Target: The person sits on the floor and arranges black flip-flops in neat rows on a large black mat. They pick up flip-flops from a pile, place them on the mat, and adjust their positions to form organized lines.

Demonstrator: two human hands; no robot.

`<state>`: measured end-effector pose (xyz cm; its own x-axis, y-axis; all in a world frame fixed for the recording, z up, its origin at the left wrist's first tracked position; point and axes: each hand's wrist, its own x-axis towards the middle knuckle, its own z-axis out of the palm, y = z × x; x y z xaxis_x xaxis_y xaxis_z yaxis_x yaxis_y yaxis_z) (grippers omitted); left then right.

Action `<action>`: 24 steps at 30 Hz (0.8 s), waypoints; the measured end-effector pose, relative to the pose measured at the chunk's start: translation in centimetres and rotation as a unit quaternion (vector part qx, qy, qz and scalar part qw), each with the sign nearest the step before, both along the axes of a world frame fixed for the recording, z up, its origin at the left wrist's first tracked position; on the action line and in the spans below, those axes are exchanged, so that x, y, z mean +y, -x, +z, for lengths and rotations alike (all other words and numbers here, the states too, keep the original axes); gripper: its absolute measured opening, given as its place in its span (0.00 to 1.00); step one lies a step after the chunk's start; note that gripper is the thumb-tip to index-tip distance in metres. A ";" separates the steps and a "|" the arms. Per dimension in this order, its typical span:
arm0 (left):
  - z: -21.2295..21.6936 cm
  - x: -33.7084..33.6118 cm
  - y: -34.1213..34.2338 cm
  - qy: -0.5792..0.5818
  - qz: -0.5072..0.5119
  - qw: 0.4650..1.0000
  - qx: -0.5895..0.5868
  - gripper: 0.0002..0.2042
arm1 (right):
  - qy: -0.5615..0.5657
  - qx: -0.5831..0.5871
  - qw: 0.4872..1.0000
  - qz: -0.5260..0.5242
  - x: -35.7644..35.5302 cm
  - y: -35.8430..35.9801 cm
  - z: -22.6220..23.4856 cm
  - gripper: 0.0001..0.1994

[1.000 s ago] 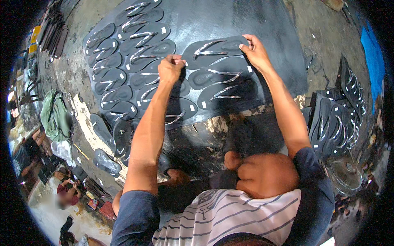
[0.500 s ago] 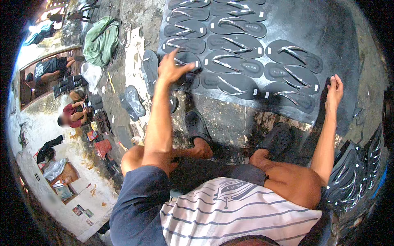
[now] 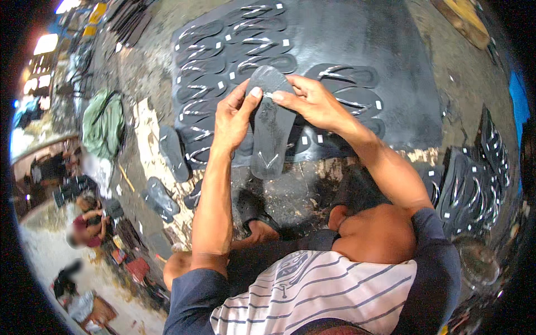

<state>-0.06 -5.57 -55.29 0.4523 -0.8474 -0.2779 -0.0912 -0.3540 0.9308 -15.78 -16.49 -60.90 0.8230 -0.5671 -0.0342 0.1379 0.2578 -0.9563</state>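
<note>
A dark grey flip-flop (image 3: 271, 134) is raised in front of me, with a plain face turned up and a small pale V mark at its lower end. No strap shows on this face. My left hand (image 3: 234, 114) grips its upper part from the left, and my right hand (image 3: 315, 103) does so from the right. Both thumbs press on the face close together; the other fingers are partly hidden. Beyond and below it, black flip-flops (image 3: 257, 47) with shiny straps lie in rows on a dark sheet (image 3: 352, 33). Small white tags show on many of them.
Loose flip-flops (image 3: 162, 199) lie on the ground at left, near a green cloth bundle (image 3: 103, 125). Several strapped flip-flops (image 3: 469, 192) are packed together at right. A seated person (image 3: 92, 226) is at far left. A yellow object (image 3: 463, 19) lies at top right.
My left hand reached open over the left row and my right hand hung free at right. Now both meet in the middle, gripping a lifted flip-flop. The whole view has shifted.
</note>
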 end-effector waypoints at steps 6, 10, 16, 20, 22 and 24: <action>-0.3 -0.7 3.3 -0.010 -0.100 0.994 0.036 0.33 | -0.025 0.026 0.986 -0.160 -4.6 4.3 1.9 0.13; -1.3 -1.0 4.1 0.011 -0.143 0.990 -0.012 0.37 | -0.114 0.034 0.981 -0.156 -7.7 6.9 1.3 0.20; -4.7 -5.1 -2.2 -0.045 -0.199 0.867 0.455 0.33 | 0.147 -0.008 0.982 -0.120 -13.8 11.1 -0.1 0.30; -5.5 -11.7 -0.1 -0.020 -0.030 0.903 0.428 0.31 | 0.027 0.085 0.984 -0.152 -16.2 13.2 -2.4 0.29; -8.5 -14.4 -0.3 -0.022 0.078 0.944 0.320 0.26 | 0.014 0.122 0.968 -0.217 -16.9 13.4 -5.2 0.27; -12.6 -15.8 -0.1 -0.036 0.048 0.971 0.229 0.31 | -0.001 0.147 0.962 -0.232 -17.7 12.5 -8.3 0.29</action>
